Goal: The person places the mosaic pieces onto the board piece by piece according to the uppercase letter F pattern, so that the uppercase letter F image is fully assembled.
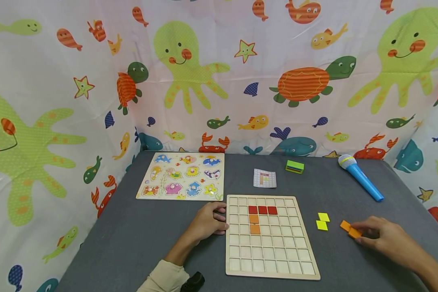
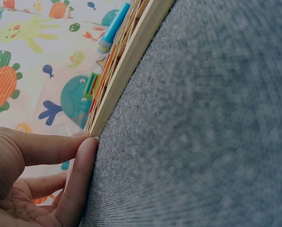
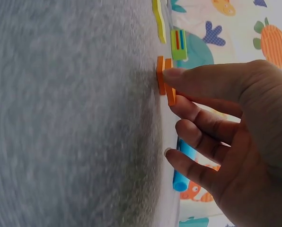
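A wooden grid board (image 1: 273, 241) lies flat, with three red tiles (image 1: 263, 210) in one row and two orange tiles (image 1: 254, 224) below the leftmost red one. My left hand (image 1: 208, 219) is at the board's left edge; in the left wrist view its thumb and a finger (image 2: 84, 161) pinch that edge. To the right of the board, my right hand (image 1: 387, 239) pinches an orange tile (image 3: 170, 87) between thumb and forefinger. Another orange tile (image 1: 345, 225) lies against it on the table. Two yellow tiles (image 1: 323, 222) lie between board and right hand.
Behind the board are a small printed pattern card (image 1: 265, 178) and a stack of green and other coloured tiles (image 1: 294, 166). A blue toy microphone (image 1: 365, 180) lies at the back right. A sea-animal peg puzzle (image 1: 182, 176) lies back left on the grey table (image 1: 131, 247).
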Motion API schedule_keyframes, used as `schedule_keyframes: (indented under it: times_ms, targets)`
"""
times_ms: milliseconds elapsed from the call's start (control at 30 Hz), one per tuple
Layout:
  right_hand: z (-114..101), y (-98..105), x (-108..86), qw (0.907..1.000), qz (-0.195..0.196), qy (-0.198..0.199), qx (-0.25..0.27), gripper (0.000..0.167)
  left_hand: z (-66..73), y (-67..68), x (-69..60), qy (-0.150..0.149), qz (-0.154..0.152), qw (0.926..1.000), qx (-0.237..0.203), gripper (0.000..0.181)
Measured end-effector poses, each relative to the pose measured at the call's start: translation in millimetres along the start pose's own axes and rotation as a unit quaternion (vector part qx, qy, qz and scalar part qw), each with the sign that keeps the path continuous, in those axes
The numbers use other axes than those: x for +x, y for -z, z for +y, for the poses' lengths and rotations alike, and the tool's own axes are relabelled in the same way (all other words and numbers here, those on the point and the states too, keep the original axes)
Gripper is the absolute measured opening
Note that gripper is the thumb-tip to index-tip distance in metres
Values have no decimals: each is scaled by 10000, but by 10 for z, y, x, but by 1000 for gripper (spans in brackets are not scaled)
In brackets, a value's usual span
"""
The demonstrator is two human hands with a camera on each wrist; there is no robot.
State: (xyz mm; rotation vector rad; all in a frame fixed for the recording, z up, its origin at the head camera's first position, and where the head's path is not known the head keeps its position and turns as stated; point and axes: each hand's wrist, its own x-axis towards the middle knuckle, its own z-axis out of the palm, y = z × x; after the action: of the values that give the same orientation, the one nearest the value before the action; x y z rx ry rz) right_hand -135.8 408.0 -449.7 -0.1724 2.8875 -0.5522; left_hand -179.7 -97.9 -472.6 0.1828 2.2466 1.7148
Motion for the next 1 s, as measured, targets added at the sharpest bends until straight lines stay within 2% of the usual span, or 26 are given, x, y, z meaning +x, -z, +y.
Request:
schedule_keyframes:
  times_ms: [400,633,1000]
  targets:
    - [-250,-61,60,9990,49,412,153,35,-1,-5,5,9,-10,10000,8,64]
    - [-438,-122,123,9975,239,648,168,32,-2,-4,11,26,1,10000,-22,64]
    - [-685,-175,217,9945,203,985,297,32,-4,-5,10,37,11,10000,11,63]
